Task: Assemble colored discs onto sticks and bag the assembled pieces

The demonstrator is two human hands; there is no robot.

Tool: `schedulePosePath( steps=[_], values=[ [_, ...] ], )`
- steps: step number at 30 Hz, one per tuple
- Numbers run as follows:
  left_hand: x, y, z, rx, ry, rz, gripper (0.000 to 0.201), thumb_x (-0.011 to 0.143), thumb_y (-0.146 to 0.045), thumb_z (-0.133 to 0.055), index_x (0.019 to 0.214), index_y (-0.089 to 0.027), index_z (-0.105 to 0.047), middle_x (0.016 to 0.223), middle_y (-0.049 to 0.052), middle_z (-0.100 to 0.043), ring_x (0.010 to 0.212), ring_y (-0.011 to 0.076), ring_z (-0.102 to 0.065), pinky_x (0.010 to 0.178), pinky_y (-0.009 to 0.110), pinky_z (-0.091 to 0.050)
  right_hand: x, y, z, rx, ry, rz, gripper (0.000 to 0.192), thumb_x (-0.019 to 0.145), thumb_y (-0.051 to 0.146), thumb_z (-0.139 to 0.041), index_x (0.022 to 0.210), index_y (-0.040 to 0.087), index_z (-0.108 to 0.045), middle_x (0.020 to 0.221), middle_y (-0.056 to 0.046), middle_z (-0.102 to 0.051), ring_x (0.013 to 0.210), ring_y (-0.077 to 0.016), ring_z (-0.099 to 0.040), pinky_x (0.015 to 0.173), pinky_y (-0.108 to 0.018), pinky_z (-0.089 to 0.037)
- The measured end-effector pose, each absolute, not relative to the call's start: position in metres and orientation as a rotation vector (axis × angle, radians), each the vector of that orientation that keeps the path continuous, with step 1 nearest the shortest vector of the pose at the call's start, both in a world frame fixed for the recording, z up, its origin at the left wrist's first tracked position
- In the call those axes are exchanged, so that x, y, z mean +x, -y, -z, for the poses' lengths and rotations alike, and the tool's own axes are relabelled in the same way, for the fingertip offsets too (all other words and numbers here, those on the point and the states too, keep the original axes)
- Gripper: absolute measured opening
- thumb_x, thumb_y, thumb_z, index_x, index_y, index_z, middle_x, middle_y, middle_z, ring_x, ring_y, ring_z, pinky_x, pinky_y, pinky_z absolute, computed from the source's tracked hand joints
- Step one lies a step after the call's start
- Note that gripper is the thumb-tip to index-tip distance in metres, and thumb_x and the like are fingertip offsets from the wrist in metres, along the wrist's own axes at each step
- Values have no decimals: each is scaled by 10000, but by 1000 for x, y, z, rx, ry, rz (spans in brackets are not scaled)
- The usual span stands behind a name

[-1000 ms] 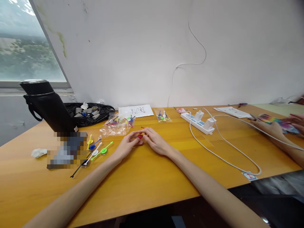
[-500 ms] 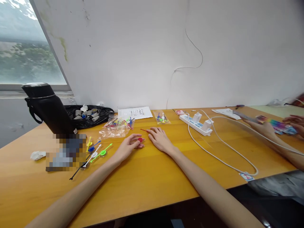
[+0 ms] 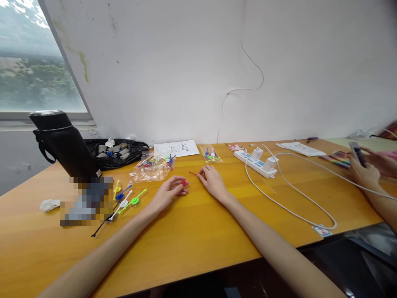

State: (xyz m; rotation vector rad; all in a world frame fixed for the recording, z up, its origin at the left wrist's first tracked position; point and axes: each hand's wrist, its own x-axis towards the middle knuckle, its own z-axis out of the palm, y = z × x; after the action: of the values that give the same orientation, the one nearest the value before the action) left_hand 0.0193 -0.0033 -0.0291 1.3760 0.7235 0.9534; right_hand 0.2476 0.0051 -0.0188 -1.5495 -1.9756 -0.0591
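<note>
My left hand (image 3: 169, 191) pinches a small red round spinner base (image 3: 183, 183) between thumb and fingers, just above the wooden table. My right hand (image 3: 212, 180) has its fingers closed on one end of a thin red spinner arrow (image 3: 194, 174), whose other end points left. A short gap separates the arrow from the red base. Left of my left hand lie several spinners, among them a green spinner (image 3: 134, 200), a white spinner (image 3: 123, 203), a blue spinner (image 3: 119, 196), a yellow spinner (image 3: 117, 190) and a black spinner (image 3: 105, 221).
Behind my hands are a plastic bag of colourful parts (image 3: 151, 165), a smaller bag (image 3: 211, 154) and white paper (image 3: 182, 148). A black bottle (image 3: 66, 145) stands left. A power strip (image 3: 256, 162) with white cables (image 3: 297, 211) lies right. Another person's hands (image 3: 366, 171) hold a phone (image 3: 357, 154).
My right hand has shifted slightly right with the red arrow, widening the gap to the red base. My left hand is nearly still. The other person's hands now hold the phone up.
</note>
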Motion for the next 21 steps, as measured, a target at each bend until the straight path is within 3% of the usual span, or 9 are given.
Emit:
schedulePosePath(
  steps=[6,14,21],
  values=[
    [19,3,29,1364,-710,-949,467,835,-440,-748,1167,-148,-598,1155,146,-720,922,210,-735,934,408,-565,236,-8,19,-1199,1671,-657,110,938,297,-583,932,188,-570,850,-37,-680,801,-176,-654,783,-313,-503],
    [20,5,25,1362,-699,-952,434,828,-437,-755,1142,-165,-627,1110,109,-723,915,206,-735,933,404,-568,222,3,9,-974,1606,-902,281,808,418,-761,923,177,-676,924,-68,-727,878,-193,-697,858,-333,-533],
    [21,7,20,1350,-720,-981,454,806,-444,-770,1130,-163,-622,1110,115,-729,910,216,-735,899,406,-589,224,5,3,-945,1511,-1066,365,798,500,-767,917,166,-684,837,-78,-769,816,-206,-730,832,-348,-551]
  ],
)
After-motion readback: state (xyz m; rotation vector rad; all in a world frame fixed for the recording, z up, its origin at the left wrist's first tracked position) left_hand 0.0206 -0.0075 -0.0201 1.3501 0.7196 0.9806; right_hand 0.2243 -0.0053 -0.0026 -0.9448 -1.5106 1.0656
